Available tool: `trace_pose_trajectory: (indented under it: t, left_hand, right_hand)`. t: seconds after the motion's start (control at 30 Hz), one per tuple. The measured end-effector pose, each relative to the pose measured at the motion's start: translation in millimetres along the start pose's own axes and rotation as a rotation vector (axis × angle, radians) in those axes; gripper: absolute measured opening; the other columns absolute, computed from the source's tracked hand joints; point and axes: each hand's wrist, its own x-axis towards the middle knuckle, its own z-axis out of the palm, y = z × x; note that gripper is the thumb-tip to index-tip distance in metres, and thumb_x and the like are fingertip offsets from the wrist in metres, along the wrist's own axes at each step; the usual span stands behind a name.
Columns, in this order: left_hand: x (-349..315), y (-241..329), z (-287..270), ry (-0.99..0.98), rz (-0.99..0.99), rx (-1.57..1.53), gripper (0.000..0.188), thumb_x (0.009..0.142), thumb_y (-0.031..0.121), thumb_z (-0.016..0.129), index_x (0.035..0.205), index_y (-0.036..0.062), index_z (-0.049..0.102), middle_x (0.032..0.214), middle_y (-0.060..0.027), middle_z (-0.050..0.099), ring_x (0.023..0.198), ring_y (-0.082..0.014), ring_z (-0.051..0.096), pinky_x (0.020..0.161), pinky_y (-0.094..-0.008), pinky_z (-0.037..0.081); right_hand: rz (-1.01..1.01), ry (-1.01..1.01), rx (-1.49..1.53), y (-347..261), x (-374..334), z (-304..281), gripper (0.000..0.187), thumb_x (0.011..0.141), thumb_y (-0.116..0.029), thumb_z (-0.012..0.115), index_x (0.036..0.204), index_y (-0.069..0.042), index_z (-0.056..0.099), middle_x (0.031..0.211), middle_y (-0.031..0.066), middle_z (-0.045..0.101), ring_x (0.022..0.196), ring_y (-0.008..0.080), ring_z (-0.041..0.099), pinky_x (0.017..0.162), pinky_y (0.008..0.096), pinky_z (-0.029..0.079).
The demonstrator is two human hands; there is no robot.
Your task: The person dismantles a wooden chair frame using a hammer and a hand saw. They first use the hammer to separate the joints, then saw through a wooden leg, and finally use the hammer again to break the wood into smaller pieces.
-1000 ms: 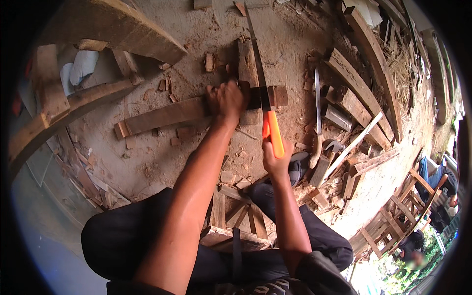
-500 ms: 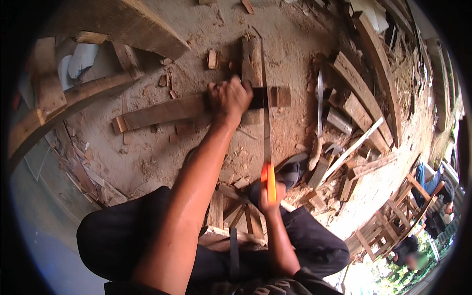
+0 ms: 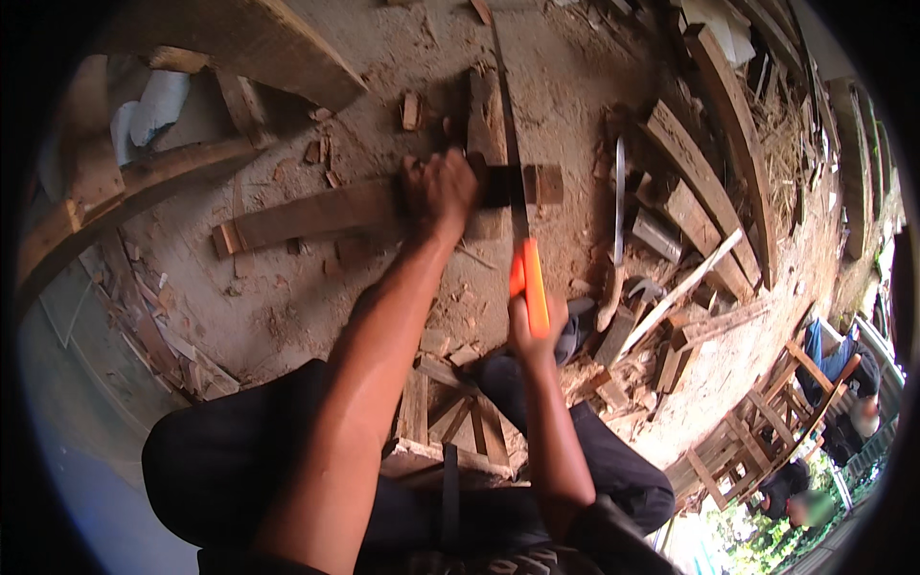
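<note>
- Left hand [image 3: 443,192] clasps the brown board [image 3: 321,211] (which crosses a wood block [image 3: 485,120]).
- Right hand [image 3: 532,343] grips the saw's orange handle [image 3: 534,283], blade [image 3: 517,187] over the board.

The person is working in a rough woodworking shop — wood scraps [image 3: 411,111] are littering the dusty floor [image 3: 567,101], curved timbers [image 3: 740,125] are lying at the right, and an orange-handled saw [image 3: 536,287] is crossing a board [image 3: 316,213] — with greenery [image 3: 752,551] showing beyond.

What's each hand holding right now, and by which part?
The right hand holds the saw by its orange handle; the left hand grips the wooden board from above, right of its middle.
</note>
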Motion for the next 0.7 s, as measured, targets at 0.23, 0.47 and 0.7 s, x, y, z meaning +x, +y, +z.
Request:
trace_pose_trajectory:
  t: [0.23,0.47,0.7]
  left_hand:
    - [10,18,-20,-0.104,-0.054,0.005,0.03,0.094,0.027,0.053,0.079,0.0084,0.07,0.079,-0.0213,0.071,0.076,-0.0359,0.07,0.084,-0.0458,0.046]
    - [3,0,-1,-0.019,-0.005,0.042,0.025,0.094,0.026,0.051,0.086,0.0105,0.069,0.077,-0.0171,0.071,0.076,-0.0308,0.071,0.084,-0.0461,0.044]
    - [-1,-15,23,0.167,0.082,0.024,0.026,0.09,0.029,0.056,0.09,0.0083,0.071,0.076,-0.0187,0.072,0.07,-0.0351,0.071,0.088,-0.0494,0.045]
  right_hand:
    - [-0.095,0.06,0.022,21,-81,-17,0.045,0.079,-0.018,0.057,0.117,0.003,0.07,0.099,0.0211,0.072,0.072,0.0295,0.07,0.07,0.037,0.051]
    - [-0.039,0.073,0.105,25,-17,5,0.019,0.081,-0.021,0.059,0.074,-0.003,0.063,0.064,0.0145,0.059,0.051,0.0306,0.056,0.05,0.0402,0.039]
    - [-0.133,0.014,-0.04,18,1,2,0.016,0.081,-0.017,0.059,0.074,-0.003,0.061,0.056,0.0125,0.051,0.05,0.031,0.056,0.051,0.0416,0.04]
